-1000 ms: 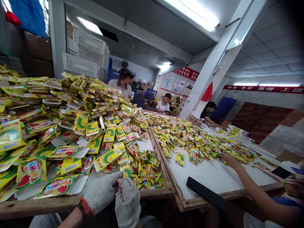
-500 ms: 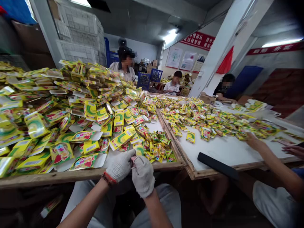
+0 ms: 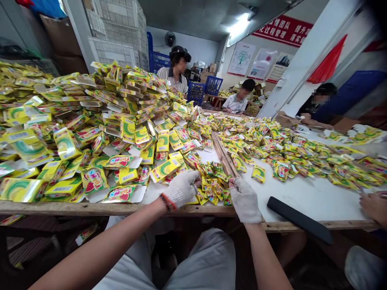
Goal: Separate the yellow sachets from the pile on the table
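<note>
From your head camera, your gloved left hand [image 3: 183, 188] is just above the front rim [image 3: 99, 208] of the left tabletop, its fingers curled in toward the thumb; whether they pinch anything, you cannot tell from here. The glove's cuff is edged in orange-red. Your gloved right hand [image 3: 245, 200] is near the front end of the wooden divider [image 3: 224, 156] between the two tabletops, fingers bent and tips drawn together; you cannot tell whether anything is caught in them either.

Between your hands, at three o'clock from the left one, is a cluster of small shiny packets [image 3: 213, 184] in yellow, green and red. At ten o'clock from that same hand rises a big, loose heap of yellow cartons [image 3: 133, 131], many with white flaps sticking out. One barcoded carton [image 3: 165, 169] is tilted near your left hand, between ten and eleven o'clock.

From your right hand, a wide spread of yellow packs [image 3: 296, 158] lies at two o'clock, and a black bar [image 3: 299, 219] slants over the table's front edge between three and four. Farther out at three o'clock is a co-worker's hand [image 3: 374, 206]. Toward twelve o'clock, a person in a striped shirt [image 3: 172, 79] is beyond the heap, near blue crates [image 3: 195, 92].
</note>
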A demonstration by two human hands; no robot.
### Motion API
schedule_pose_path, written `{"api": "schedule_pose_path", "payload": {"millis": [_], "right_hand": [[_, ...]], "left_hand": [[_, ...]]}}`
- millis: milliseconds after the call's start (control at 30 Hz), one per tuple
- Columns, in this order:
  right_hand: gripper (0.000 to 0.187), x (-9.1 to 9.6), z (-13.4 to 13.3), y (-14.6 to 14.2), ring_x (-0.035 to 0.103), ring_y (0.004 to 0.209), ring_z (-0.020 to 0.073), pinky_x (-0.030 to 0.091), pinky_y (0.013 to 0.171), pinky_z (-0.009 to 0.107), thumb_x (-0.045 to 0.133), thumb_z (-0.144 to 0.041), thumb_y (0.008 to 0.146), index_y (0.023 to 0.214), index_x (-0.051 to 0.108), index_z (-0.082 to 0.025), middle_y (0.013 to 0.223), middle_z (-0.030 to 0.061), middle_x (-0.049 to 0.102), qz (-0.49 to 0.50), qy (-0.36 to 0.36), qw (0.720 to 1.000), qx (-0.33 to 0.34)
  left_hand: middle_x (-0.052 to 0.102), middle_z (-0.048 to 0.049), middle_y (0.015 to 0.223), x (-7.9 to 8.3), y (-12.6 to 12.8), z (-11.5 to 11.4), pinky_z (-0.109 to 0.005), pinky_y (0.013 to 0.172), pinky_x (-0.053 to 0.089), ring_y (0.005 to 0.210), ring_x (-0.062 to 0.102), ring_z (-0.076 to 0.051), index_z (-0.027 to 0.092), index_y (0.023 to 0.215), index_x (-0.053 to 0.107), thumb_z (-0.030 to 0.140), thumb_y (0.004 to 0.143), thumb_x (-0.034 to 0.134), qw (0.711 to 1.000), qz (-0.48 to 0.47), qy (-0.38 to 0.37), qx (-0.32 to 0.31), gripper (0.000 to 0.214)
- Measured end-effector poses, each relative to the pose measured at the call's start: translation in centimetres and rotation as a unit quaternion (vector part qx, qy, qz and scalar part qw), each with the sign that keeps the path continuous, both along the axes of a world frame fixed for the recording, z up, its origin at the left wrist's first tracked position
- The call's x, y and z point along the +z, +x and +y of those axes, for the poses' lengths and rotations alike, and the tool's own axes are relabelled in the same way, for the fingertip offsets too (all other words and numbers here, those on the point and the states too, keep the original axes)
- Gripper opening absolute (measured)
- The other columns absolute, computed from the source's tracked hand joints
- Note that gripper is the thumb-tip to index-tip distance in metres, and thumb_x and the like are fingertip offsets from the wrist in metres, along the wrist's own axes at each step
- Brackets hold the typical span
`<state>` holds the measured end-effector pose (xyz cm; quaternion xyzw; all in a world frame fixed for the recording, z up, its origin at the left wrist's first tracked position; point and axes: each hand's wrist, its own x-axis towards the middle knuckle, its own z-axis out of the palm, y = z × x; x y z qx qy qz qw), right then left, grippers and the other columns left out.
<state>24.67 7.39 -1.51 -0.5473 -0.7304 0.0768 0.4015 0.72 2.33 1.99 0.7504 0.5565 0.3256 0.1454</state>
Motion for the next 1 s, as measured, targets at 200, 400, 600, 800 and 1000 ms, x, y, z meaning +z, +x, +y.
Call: {"api": "schedule_pose_path", "payload": {"millis": [200, 400, 600, 800, 1000], "right_hand": [[0.056, -0.7, 3.3, 0.0, 0.055, 0.114, 0.0245, 0.043, 0.099, 0.034, 0.046, -0.006, 0.068, 0.122, 0.059, -0.014, 0.126, 0.0135, 0.058, -0.177, -0.006, 0.983, 0.046], [0.030, -2.1, 4.1, 0.2, 0.061, 0.097, 0.0237, 0.047, 0.089, 0.036, 0.046, -0.019, 0.081, 0.102, 0.068, -0.017, 0.105, 0.0116, 0.068, -0.122, -0.001, 0.991, 0.051], [0.034, -2.0, 3.5, 0.8, 0.062, 0.076, 0.0201, 0.048, 0.074, 0.032, 0.043, -0.041, 0.088, 0.093, 0.066, -0.017, 0.084, 0.0088, 0.068, 0.048, -0.002, 0.999, -0.016], [0.038, -1.9, 3.4, 1.3, 0.056, 0.061, 0.0191, 0.044, 0.061, 0.031, 0.046, -0.047, 0.084, 0.095, 0.063, -0.015, 0.073, 0.0077, 0.064, 0.178, -0.041, 0.977, -0.109], [0.044, -1.5, 3.3, 1.2, 0.051, 0.045, 0.0152, 0.040, 0.047, 0.029, 0.044, -0.054, 0.082, 0.097, 0.060, -0.015, 0.069, 0.0049, 0.061, 0.223, -0.083, 0.967, -0.094]], "left_hand": [[0.064, -0.0104, 0.102, 1.6, 3.6, 8.0, -0.032, 0.082, 0.045, 0.096, 0.059, -0.022, 0.018, 0.103, 0.059, 0.029, 0.087, 0.049, 0.993, 0.093, -0.013, 0.077, 0.022], [0.067, -0.0129, 0.095, 0.4, 5.0, 10.0, -0.035, 0.079, 0.047, 0.094, 0.063, -0.028, 0.016, 0.104, 0.060, 0.021, 0.071, 0.065, 0.987, 0.115, -0.078, 0.078, 0.033], [0.065, -0.0078, 0.105, 1.2, 2.5, 7.6, -0.029, 0.080, 0.046, 0.096, 0.060, -0.020, 0.020, 0.108, 0.057, 0.021, 0.083, 0.051, 0.989, 0.096, -0.050, 0.101, 0.026], [0.065, -0.0078, 0.095, 1.6, 3.5, 4.4, -0.031, 0.079, 0.045, 0.092, 0.060, -0.022, 0.021, 0.098, 0.063, 0.036, 0.087, 0.049, 0.987, 0.146, -0.029, 0.052, 0.023], [0.066, -0.0139, 0.095, -0.3, 7.7, 3.4, -0.038, 0.076, 0.046, 0.090, 0.061, -0.029, 0.017, 0.089, 0.068, 0.048, 0.071, 0.065, 0.979, 0.195, -0.059, 0.013, 0.037]]}}
